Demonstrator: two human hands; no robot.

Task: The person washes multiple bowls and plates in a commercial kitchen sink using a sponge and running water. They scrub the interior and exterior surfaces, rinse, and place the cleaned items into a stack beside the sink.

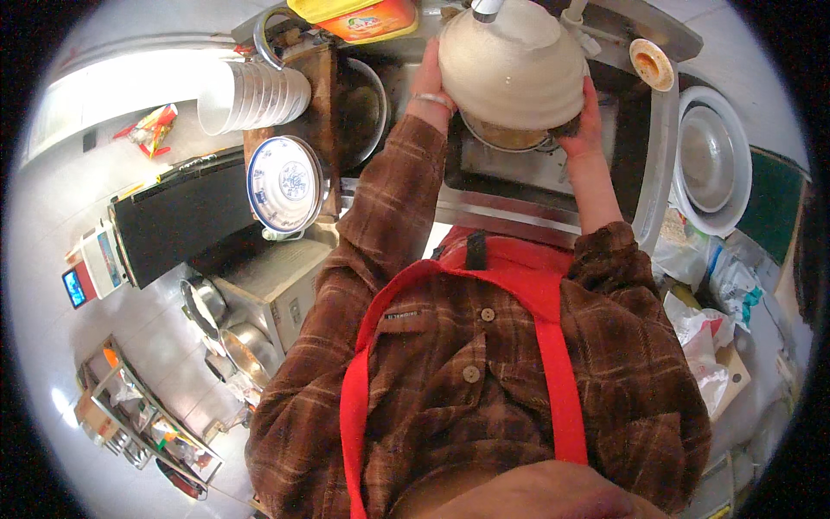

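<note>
Over the sink [519, 170], both hands grip a large cream-coloured round vessel [512, 78], its outside and flat base facing up. My left hand [433, 81] presses against its left side, and my right hand [587, 123] supports the right side. A small dark item [565, 126] shows at my right fingers; I cannot tell what it is. The metal tap spout [486, 9] is just above the vessel's base. Beneath the vessel, the rim of a metal bowl [512, 148] shows in the sink. The inside of the vessel is hidden.
Left of the sink are a round pan [363, 113], stacked blue-and-white plates [285, 185] and nested white bowls [253, 97]. A yellow-and-orange tub [369, 19] stands behind. On the right are a small stained dish [651, 65], white basins [710, 159] and plastic bags [700, 337].
</note>
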